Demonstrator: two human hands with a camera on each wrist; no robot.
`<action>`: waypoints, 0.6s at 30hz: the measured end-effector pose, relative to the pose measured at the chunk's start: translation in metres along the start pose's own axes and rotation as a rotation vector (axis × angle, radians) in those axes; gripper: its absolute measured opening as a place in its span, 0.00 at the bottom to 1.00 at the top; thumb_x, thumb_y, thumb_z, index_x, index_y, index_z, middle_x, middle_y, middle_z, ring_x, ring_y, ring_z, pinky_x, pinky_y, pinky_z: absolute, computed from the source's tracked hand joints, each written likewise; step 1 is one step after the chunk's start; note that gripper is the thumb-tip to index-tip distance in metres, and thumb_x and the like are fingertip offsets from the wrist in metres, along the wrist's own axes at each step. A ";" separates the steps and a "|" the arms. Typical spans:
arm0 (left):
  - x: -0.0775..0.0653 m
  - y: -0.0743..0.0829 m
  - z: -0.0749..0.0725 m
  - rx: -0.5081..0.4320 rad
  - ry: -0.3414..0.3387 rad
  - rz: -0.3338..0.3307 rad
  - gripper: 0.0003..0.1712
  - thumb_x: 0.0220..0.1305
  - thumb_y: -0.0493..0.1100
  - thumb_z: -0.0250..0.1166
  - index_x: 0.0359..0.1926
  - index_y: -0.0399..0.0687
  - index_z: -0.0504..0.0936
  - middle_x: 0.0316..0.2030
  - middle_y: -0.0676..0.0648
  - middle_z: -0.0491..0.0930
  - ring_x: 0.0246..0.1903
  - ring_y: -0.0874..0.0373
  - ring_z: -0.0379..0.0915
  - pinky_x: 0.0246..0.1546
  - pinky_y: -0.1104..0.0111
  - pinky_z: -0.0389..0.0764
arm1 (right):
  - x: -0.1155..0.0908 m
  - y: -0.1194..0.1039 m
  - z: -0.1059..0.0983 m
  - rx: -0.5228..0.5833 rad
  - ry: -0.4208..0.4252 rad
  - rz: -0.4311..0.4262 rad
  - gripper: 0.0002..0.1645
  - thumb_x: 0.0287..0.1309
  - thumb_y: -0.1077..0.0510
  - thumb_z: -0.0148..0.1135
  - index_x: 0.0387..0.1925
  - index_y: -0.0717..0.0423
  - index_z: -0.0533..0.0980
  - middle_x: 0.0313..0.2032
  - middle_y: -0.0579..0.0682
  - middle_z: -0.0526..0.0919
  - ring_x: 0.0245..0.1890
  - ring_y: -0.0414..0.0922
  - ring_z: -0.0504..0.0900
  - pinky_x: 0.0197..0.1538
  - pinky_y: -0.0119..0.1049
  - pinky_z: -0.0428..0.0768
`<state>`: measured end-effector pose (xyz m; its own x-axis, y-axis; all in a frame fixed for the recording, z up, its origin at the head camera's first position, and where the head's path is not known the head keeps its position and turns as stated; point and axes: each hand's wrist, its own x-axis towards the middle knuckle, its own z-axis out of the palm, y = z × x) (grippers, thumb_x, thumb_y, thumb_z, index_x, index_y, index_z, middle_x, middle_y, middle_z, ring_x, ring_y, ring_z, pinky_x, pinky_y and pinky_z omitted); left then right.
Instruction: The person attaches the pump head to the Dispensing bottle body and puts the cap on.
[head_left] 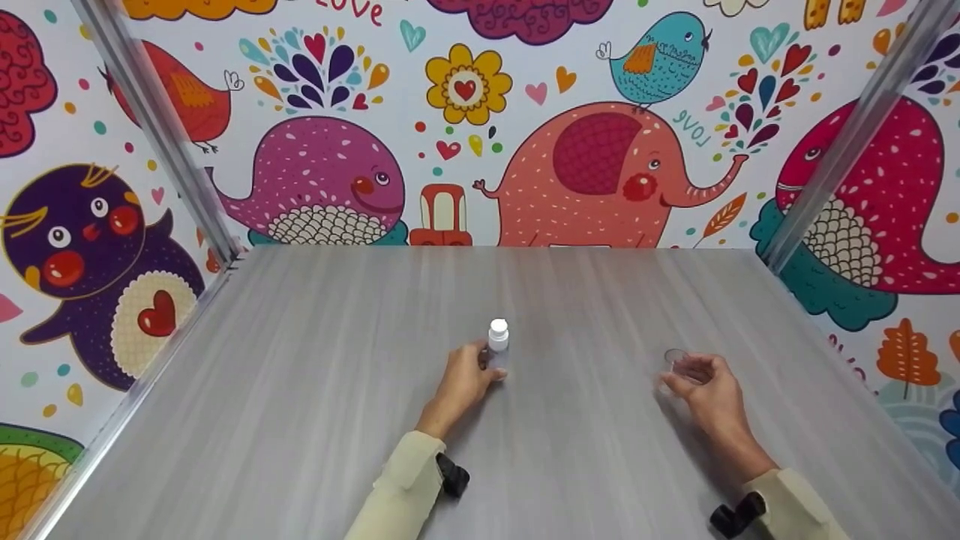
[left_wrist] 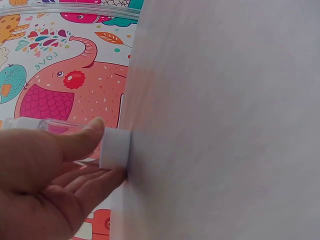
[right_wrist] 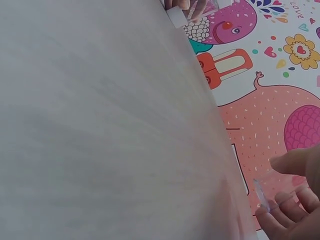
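Note:
My left hand grips a small clear bottle with a white top, upright near the middle of the table. Up close in the left wrist view, the white base of the bottle meets or nearly meets the tabletop, and the thumb lies along its clear body. Off to the right, my right hand holds a clear, see-through cup-like piece between thumb and fingers. Its transparent rim shows in the right wrist view; whether it touches the table, I cannot tell.
The grey wood-grain table reaches back to a wall printed with cartoon animals. Metal frame posts rise at both rear corners, and patterned side panels flank the table. A black strap piece sits at each wrist.

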<state>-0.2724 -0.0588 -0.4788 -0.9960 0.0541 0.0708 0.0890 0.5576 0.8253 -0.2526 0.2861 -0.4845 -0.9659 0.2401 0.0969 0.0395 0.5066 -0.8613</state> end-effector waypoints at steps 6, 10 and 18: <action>0.000 0.000 0.000 -0.006 0.005 0.014 0.23 0.52 0.36 0.67 0.50 0.34 0.75 0.44 0.38 0.80 0.43 0.52 0.76 0.43 0.61 0.79 | 0.001 0.000 0.005 0.058 0.050 -0.058 0.29 0.47 0.56 0.69 0.49 0.61 0.66 0.48 0.58 0.78 0.38 0.26 0.77 0.35 0.19 0.77; -0.001 0.000 0.000 -0.015 0.002 0.023 0.23 0.51 0.36 0.68 0.50 0.33 0.75 0.44 0.38 0.80 0.43 0.51 0.76 0.44 0.61 0.79 | 0.000 -0.002 0.008 0.072 0.065 -0.078 0.27 0.48 0.59 0.68 0.49 0.61 0.68 0.48 0.58 0.78 0.40 0.28 0.77 0.37 0.17 0.76; 0.000 -0.002 0.000 -0.037 0.003 0.046 0.25 0.50 0.34 0.68 0.51 0.32 0.74 0.47 0.36 0.79 0.47 0.48 0.77 0.47 0.59 0.78 | -0.001 -0.009 0.010 0.082 0.060 -0.114 0.27 0.49 0.56 0.68 0.49 0.61 0.69 0.47 0.57 0.78 0.40 0.28 0.77 0.40 0.15 0.74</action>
<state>-0.2721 -0.0597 -0.4804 -0.9909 0.0762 0.1108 0.1343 0.5238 0.8412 -0.2546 0.2729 -0.4821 -0.9457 0.2354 0.2241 -0.0932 0.4643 -0.8807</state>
